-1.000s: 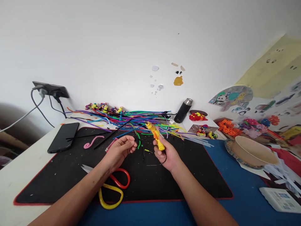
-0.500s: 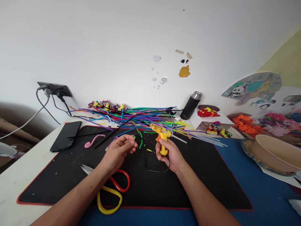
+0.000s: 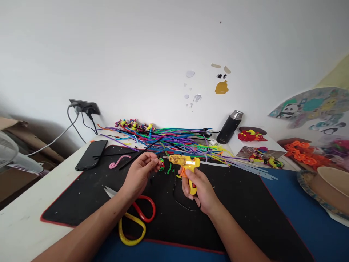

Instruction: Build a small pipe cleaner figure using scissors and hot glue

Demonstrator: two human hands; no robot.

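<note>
My left hand (image 3: 143,169) pinches a small green and red fuzzy piece (image 3: 161,165) between thumb and fingers; part of it is hidden by the fingertips. In my right hand (image 3: 200,187) is a yellow hot glue gun (image 3: 187,162), the fingers wrapped round its grip near the orange trigger. Its nozzle points left, level with the piece and very close to it; whether they touch I cannot tell. Short green fuzzy bits (image 3: 169,169) lie on the black mat (image 3: 240,207) between the hands. Under my left forearm are scissors (image 3: 153,206) with one red and one yellow handle.
Many coloured pipe cleaners (image 3: 174,140) are heaped along the wall. A phone (image 3: 91,155) and a pink curl (image 3: 118,161) lie at the left. A black flask (image 3: 229,128), a white box (image 3: 247,146) and a bowl (image 3: 331,185) stand right. The gun's cord crosses the mat.
The glue gun has tilted level, and its nozzle has come over to the piece in my left hand. More of that piece shows, now red as well as green. The whole view has shifted.
</note>
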